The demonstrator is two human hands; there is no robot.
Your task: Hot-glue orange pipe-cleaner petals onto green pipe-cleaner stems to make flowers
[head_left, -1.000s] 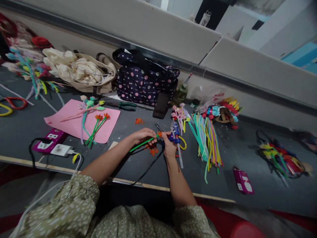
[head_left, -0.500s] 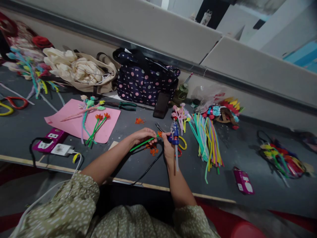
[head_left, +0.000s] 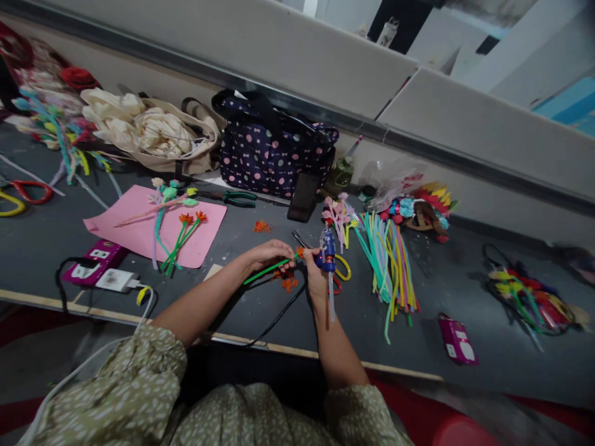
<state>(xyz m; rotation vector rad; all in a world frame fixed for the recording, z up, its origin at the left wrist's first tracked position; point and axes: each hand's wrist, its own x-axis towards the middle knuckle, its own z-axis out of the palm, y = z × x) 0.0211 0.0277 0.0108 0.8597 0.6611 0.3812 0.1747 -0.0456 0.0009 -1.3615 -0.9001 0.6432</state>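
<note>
My left hand (head_left: pixel 268 254) pinches a green pipe-cleaner stem (head_left: pixel 263 271) tipped with a small orange flower (head_left: pixel 300 251). Beside it my right hand (head_left: pixel 317 277) grips a blue glue gun (head_left: pixel 328 250), its nozzle by the orange flower and a clear glue stick (head_left: pixel 331 298) hanging down from its back. A black cord (head_left: pixel 279 314) runs from the gun toward the table's near edge. Loose orange bits (head_left: pixel 287 282) lie under my hands.
A pink sheet (head_left: pixel 139 228) with finished pipe-cleaner flowers lies left. A bundle of coloured pipe cleaners (head_left: pixel 389 263) lies right. At the back stand a polka-dot bag (head_left: pixel 274 152) and a beige bag (head_left: pixel 153 136). A power strip (head_left: pixel 90 262), pliers (head_left: pixel 235 198), a phone (head_left: pixel 302 197) and a pink box (head_left: pixel 456 339) also lie about.
The glue gun turned in my right hand, so its glue stick swung from slanting rightward to hanging straight down. My left hand stayed still.
</note>
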